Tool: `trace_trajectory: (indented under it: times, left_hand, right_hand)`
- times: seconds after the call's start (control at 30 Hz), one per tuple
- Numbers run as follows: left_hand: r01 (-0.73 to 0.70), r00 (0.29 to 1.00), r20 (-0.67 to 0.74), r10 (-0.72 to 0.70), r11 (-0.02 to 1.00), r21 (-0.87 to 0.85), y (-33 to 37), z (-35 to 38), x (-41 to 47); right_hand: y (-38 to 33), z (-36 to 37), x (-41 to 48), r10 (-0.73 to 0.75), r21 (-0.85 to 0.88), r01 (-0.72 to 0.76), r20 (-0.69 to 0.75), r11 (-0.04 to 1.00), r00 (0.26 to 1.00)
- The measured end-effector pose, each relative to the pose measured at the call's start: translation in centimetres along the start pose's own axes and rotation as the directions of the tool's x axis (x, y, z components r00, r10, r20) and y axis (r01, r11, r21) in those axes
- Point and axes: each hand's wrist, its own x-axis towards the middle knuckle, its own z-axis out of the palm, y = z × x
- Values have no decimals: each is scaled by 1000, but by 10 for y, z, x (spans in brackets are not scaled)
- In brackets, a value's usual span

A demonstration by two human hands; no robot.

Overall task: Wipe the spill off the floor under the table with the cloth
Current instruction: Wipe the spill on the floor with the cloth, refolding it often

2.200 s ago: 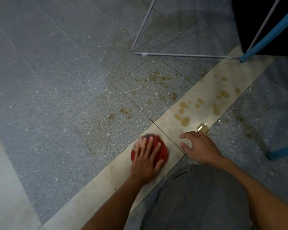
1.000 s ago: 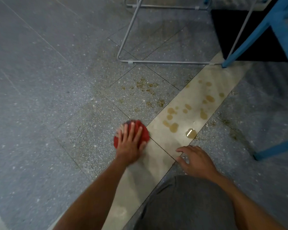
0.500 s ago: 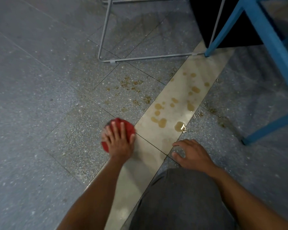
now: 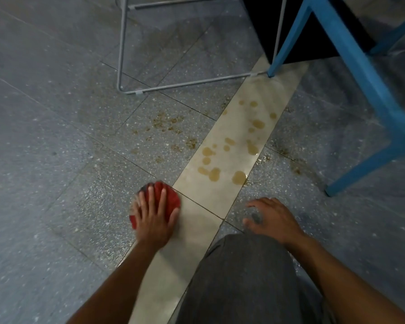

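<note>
A bunched red cloth [image 4: 171,197] lies on the floor at the edge of the grey tile and the pale strip. My left hand [image 4: 153,217] presses flat on it with spread, straight fingers. Brown spill drops [image 4: 239,177] dot the pale strip [image 4: 220,195] just beyond the cloth, and more specks [image 4: 167,123] spread over the grey tile further out. My right hand [image 4: 271,219] rests on the grey floor to the right, fingers spread, holding nothing.
A thin grey metal frame [image 4: 185,84] stands on the floor beyond the spill. Blue table legs [image 4: 351,50] rise at the right, with a blue crossbar [image 4: 369,162] low down. A black block [image 4: 264,26] sits behind them. My grey-clad knee [image 4: 241,277] fills the bottom centre.
My left hand slid the cloth leftward off the pale strip onto the grey tile, and now back to the strip's edge. The right hand stayed planted.
</note>
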Motion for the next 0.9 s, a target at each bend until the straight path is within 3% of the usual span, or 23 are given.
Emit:
trace_trajectory:
  times: [0.07,0.1,0.13,0.2,0.23,0.3,0.4,0.43,0.47,0.53,0.6,0.67,0.7,0.8,0.87,0.9]
  left_hand:
    - [70,997,-32,-72,996,-46,58,0,21]
    - [10,999,-31,-11,999,-40,85,7,20]
    - [-119,992,-39,118,993,-15,107,15,10]
    - [-461,887,2,462,885,72,131,39,-30]
    - [-551,834,32,552,825,125,130,46,-50]
    - [-579,812,8,583,805,127,108,42,-80]
    - [-688,718,-21,696,714,131,50,22,-98]
    - [-682,727,12,686,721,124,32,18,-89]
    - [-615,787,28,616,782,100,21,12,-74]
    - [-365,931,41,363,930,42,26,13,-38]
    - [-139,990,7,139,990,11,69,9,-14]
    - [-121,993,-16,121,993,-5,123,16,-1]
    - [-196,980,-41,196,981,16,144,25,-1]
    - [-580,811,11,584,803,134,172,50,-27]
    - [-738,672,76,736,658,153,165,52,-40]
    - [-771,636,107,765,624,125,159,48,-42]
  right_hand:
    - [-1,1,-1,4,-4,-4,-10,1000,1000]
    - [-1,3,-1,2,-10,-2,-17,1000,1000]
    - [-1,4,-2,1,-20,-1,-20,1000,1000]
    - [1,4,-6,8,-34,-8,-20,999,1000]
    - [4,3,-7,13,-31,-14,-21,999,1000]
    - [12,0,-11,27,-2,-27,-14,1000,1000]
    - [25,-3,-18,45,25,-44,-46,999,998]
    - [29,-2,-19,46,24,-45,-57,999,997]
    - [32,-1,-20,56,18,-55,-59,998,997]
    - [38,4,-22,76,10,-75,-56,997,996]
    - [39,9,-22,78,7,-77,-42,997,996]
    - [36,11,-20,70,6,-69,-47,998,996]
    - [34,12,-18,61,4,-61,-62,998,996]
    - [28,12,-19,51,-42,-54,-74,998,996]
    - [32,16,-23,21,-99,-22,-9,995,1000]
    - [34,19,-25,11,-110,-10,11,994,1000]
